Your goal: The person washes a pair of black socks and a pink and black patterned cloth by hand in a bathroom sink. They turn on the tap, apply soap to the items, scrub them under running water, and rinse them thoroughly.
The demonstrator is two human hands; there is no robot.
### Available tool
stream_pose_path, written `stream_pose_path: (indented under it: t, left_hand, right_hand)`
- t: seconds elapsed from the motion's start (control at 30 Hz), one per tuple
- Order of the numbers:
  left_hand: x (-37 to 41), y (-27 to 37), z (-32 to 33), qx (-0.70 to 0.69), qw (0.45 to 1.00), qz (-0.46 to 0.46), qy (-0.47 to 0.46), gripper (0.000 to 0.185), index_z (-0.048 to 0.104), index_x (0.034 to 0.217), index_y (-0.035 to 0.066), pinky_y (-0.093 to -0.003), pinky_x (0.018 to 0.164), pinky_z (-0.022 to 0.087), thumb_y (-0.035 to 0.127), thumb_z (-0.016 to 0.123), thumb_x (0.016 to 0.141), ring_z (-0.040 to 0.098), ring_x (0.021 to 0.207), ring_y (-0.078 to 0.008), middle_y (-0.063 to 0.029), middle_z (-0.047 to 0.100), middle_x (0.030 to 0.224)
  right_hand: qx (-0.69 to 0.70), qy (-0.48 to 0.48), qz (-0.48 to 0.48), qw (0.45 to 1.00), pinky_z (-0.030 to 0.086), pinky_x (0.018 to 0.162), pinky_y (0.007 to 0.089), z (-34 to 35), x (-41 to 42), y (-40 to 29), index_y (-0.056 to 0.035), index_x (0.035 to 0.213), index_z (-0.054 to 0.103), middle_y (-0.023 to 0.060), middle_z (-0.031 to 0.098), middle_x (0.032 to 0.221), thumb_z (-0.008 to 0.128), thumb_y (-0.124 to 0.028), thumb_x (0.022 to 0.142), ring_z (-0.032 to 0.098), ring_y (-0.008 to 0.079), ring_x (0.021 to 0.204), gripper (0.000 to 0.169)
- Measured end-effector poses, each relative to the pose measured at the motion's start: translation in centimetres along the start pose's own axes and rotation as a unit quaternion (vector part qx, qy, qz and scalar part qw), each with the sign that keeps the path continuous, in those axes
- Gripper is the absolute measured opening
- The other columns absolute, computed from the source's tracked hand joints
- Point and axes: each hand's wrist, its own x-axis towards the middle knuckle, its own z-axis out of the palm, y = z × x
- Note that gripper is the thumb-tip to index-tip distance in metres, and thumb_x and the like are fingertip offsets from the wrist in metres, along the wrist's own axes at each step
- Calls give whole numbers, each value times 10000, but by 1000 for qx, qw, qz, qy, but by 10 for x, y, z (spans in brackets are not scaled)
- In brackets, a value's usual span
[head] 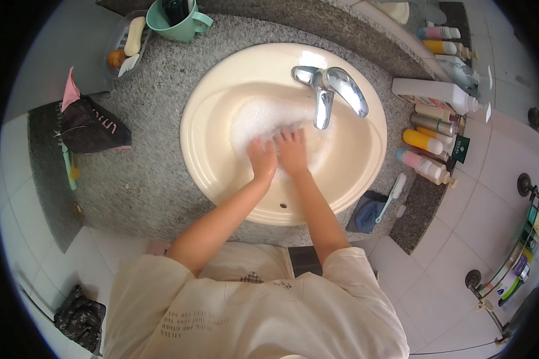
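A cream oval washbasin (350,179) set into a speckled grey stone counter holds water topped with white suds (260,114). Both hands are down in it, side by side. My left hand (263,158) has its fingertips at the foam, thumb raised beside my right hand. My right hand (292,150) lies palm down, fingers somewhat spread and blurred at the tips. A greyish patch (278,129) shows through the foam under the fingers; what it is, and whether either hand grips it, cannot be made out. A chrome single-lever faucet (324,94) rises from the rim just beyond my right hand.
Right of the basin stand several bottles and tubes (424,141), with a brush (391,197) and folded blue cloth (367,214) nearer me. Back left are a green mug (179,27) and a soap dish (143,54). A black-and-pink cloth (94,128) lies at the left.
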Motion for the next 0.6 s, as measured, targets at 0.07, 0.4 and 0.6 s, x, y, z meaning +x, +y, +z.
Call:
stream_pose_path:
  t: [0.07,0.4,0.6]
  left_hand:
    - [2,0,-9,17,999,-26,-25,536,392,1304,-90,-397,1041,334,253,513,911,401,1245,-331,-239,407,1315]
    - [-14,73,-8,-214,803,-430,-353,393,503,1119,104,-395,887,454,426,430,908,536,1059,-220,-90,548,1138]
    - [-95,107,4,-312,814,-348,-345,236,532,898,101,-248,724,442,331,477,900,545,783,-127,-29,545,882]
  right_hand:
    - [98,-1,167,981,404,910,482,-3,6,4,-24,1104,559,158,515,1164,664,-119,731,463,397,1092,399]
    - [411,251,125,868,438,895,430,-127,-16,-36,-6,1020,613,140,571,885,525,-95,661,568,303,879,381]
    - [269,351,32,896,380,928,502,-174,-39,-29,-42,769,600,133,562,840,497,-423,816,562,341,879,398]
